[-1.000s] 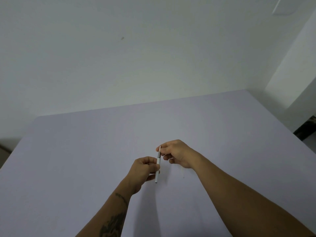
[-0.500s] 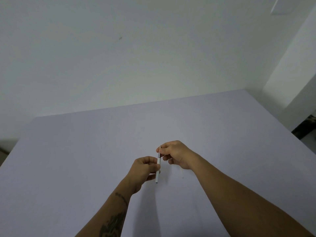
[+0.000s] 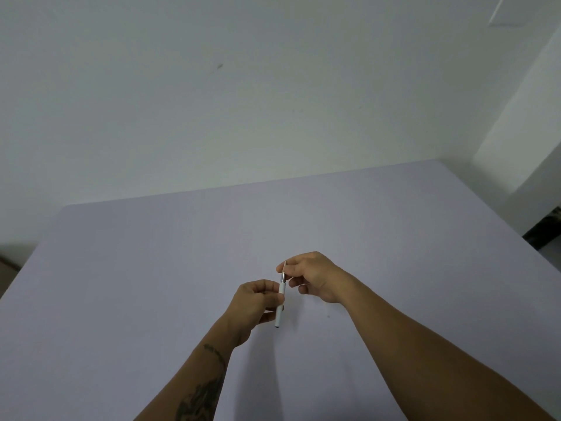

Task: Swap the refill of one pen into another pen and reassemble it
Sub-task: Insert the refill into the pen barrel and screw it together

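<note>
The table (image 3: 121, 299) is wide and lilac, and I see nothing else lying on it to block the work. Above its middle, the left hand (image 3: 255, 302) pinches the white pen barrel (image 3: 280, 308), held almost upright. The right hand (image 3: 312, 275) pinches the thin refill (image 3: 284, 268) at the barrel's top. I judge the refill is halfway seated; the next move needs a straight push.

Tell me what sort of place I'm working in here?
Probably a plain indoor room set up as a bare workspace. A wide lavender table is pushed against a blank white wall near a corner, and both hands hold a single white pen above it. Nothing else shows on the table.
</note>
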